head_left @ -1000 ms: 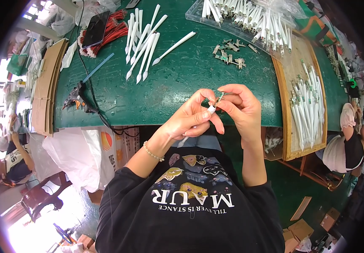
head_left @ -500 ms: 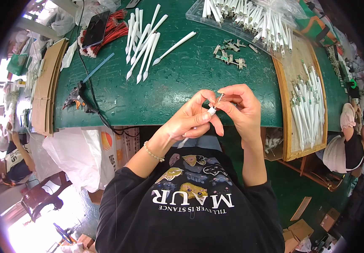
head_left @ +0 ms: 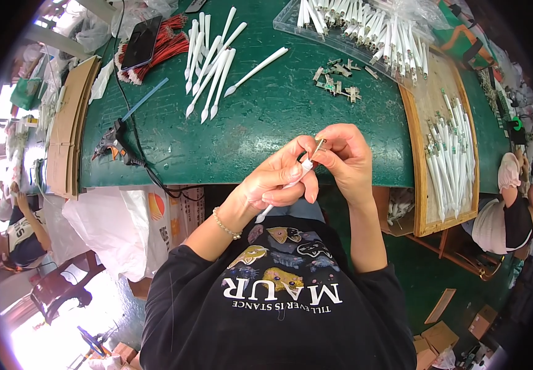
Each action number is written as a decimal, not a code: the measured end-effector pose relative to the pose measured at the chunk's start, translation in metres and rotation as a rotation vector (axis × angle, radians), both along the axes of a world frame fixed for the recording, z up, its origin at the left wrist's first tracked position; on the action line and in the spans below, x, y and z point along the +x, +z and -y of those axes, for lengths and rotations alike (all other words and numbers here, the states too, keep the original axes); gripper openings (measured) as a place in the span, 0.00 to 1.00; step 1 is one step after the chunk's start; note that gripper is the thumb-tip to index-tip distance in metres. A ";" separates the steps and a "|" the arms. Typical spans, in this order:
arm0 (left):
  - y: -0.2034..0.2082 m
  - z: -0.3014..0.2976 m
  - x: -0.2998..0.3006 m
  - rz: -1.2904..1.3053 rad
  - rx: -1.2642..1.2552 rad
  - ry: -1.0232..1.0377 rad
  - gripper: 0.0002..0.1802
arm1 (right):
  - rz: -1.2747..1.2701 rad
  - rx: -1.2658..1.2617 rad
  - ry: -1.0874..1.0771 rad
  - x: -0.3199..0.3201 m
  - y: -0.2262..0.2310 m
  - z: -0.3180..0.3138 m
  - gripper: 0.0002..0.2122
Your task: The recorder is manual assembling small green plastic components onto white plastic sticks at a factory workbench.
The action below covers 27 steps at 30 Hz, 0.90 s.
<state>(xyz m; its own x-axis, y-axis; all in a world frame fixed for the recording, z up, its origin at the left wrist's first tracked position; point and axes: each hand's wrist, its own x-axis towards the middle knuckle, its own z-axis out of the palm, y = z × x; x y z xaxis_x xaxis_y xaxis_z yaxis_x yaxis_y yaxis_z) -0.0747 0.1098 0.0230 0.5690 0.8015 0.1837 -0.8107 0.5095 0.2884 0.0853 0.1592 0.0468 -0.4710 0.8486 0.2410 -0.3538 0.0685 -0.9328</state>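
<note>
My left hand is closed around a white tapered plastic tube, whose narrow tip sticks out below the palm toward the lower left. The tube's wide end faces up and right, between my fingers. My right hand pinches a small metal part right at that end; the fingers partly cover it, and how far it sits inside the tube I cannot tell. Farther off on the green table lie loose small metal-and-green circuit parts and several similar white tubes.
A wooden tray of white tubes stands at the right, near a clear plastic tray heaped with more. At the left are a glue gun with a cable, a phone on red wires, and cardboard. Other people sit at both sides.
Both hands have shifted slightly left, with the right hand a little lower. The small metal part stands steeper at the tube's end, and more of the tube's narrow tip shows below my left hand.
</note>
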 end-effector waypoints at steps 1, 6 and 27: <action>0.001 0.000 0.000 0.001 0.000 0.000 0.16 | 0.001 0.000 0.000 0.000 0.000 0.000 0.11; 0.001 0.000 0.001 -0.011 -0.012 -0.020 0.17 | -0.043 0.015 0.006 0.001 -0.002 0.001 0.10; 0.002 -0.003 0.008 0.029 0.012 -0.054 0.15 | -0.089 0.002 0.096 0.014 -0.008 -0.007 0.08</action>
